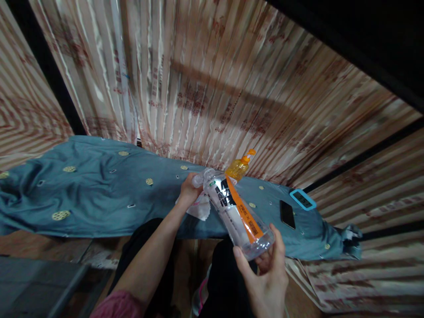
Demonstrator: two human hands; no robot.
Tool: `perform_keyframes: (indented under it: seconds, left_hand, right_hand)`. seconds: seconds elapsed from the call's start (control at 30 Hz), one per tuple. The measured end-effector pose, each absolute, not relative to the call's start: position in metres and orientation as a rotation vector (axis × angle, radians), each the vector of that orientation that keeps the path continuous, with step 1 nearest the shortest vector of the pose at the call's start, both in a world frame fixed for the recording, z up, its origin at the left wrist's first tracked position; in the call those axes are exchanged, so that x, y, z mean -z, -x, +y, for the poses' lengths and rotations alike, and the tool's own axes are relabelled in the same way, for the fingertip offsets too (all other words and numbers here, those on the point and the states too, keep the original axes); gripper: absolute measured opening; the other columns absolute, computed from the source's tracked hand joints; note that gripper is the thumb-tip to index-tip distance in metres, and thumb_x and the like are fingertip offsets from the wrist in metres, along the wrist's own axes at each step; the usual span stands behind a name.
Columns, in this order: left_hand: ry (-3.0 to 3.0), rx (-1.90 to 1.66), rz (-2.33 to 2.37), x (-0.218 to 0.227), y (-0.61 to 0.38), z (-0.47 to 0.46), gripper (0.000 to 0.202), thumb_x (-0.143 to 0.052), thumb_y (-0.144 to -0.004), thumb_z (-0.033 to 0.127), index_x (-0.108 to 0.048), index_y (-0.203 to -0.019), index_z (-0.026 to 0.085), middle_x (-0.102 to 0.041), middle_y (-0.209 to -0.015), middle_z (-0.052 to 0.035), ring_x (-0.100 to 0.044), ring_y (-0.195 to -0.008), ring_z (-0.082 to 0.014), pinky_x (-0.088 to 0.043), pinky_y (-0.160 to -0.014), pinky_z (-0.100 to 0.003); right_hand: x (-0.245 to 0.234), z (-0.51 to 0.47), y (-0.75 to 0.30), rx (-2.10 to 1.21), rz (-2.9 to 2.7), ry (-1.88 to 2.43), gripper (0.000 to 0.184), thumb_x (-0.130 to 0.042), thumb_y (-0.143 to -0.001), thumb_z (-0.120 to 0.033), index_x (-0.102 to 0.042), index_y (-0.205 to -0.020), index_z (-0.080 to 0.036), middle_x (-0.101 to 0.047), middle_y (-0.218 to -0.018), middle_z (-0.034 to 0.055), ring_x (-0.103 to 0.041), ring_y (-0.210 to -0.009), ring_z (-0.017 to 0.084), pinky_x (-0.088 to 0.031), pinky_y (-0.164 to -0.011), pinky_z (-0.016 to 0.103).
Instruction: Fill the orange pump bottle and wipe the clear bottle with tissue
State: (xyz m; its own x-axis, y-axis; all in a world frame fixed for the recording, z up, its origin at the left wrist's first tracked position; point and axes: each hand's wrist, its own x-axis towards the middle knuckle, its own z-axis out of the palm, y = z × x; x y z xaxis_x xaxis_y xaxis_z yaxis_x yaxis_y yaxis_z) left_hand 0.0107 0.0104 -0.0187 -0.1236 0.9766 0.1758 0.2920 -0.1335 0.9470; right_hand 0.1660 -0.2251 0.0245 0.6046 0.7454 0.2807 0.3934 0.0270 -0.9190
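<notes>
A clear plastic bottle with a silver and orange label is held tilted over the cloth, its neck up and to the left. My right hand grips its base between thumb and fingers. Beside the neck, my left hand is closed on a small clear plastic piece, whose kind I cannot make out. Just below that hand a white tissue lies on the cloth, partly covered. Behind the bottle stands an orange pump bottle with yellow-orange liquid.
A blue-green patterned cloth covers the long narrow surface. To the right lie a black phone and a light-blue digital clock. Pleated plastic sheeting hangs behind, with dark frame bars. My knees are under the front edge.
</notes>
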Motion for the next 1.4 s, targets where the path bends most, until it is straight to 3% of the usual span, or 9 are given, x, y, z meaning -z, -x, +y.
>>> perform_keyframes:
  seconds: [0.37,0.67,0.93,1.4]
  left_hand:
    - [-1.453,-1.306,1.446,0.019,-0.011,0.01,0.03,-0.074,-0.068,0.021,-0.061,-0.094,0.021,-0.076,-0.094,-0.0046,-0.073,-0.09,-0.0264,-0.053,-0.08,-0.035]
    - [-1.528,-1.329,1.44,0.023,-0.01,0.01,0.03,-0.071,-0.069,0.017,-0.062,-0.097,0.02,-0.073,-0.104,-0.0076,-0.07,-0.102,-0.0268,-0.053,-0.091,-0.038]
    - [-1.523,-1.319,1.37,0.026,-0.004,0.016,0.029,-0.072,-0.065,0.019,-0.062,-0.092,0.021,-0.073,-0.092,-0.0014,-0.068,-0.087,-0.0222,-0.052,-0.082,-0.034]
    - [-1.448,-1.351,1.297,0.033,-0.004,0.024,0.037,-0.073,-0.057,0.018,-0.061,-0.092,0.02,-0.068,-0.082,0.0039,-0.063,-0.076,-0.0156,-0.049,-0.074,-0.026]
  right_hand:
    - [-0.025,-0.223,-0.165,-0.348,-0.975,1.606,0.113,-0.092,-0.066,-0.049,-0.037,-0.16,-0.02,-0.075,-0.125,0.0186,-0.079,-0.101,0.032,-0.066,-0.081,0.038]
    - [-0.026,-0.224,-0.164,-0.324,-0.963,1.662,0.114,-0.092,-0.063,-0.053,-0.038,-0.158,-0.02,-0.076,-0.121,0.0181,-0.08,-0.097,0.033,-0.066,-0.082,0.04]
    - [-0.029,-0.223,-0.159,-0.298,-0.984,1.656,0.113,-0.09,-0.064,-0.055,-0.039,-0.158,-0.02,-0.066,-0.141,0.0209,-0.079,-0.102,0.032,-0.066,-0.081,0.038]
    - [-0.05,-0.223,-0.139,-0.379,-0.893,1.654,0.114,-0.084,-0.062,-0.062,-0.039,-0.156,-0.015,-0.068,-0.135,0.0222,-0.079,-0.093,0.032,-0.065,-0.078,0.041]
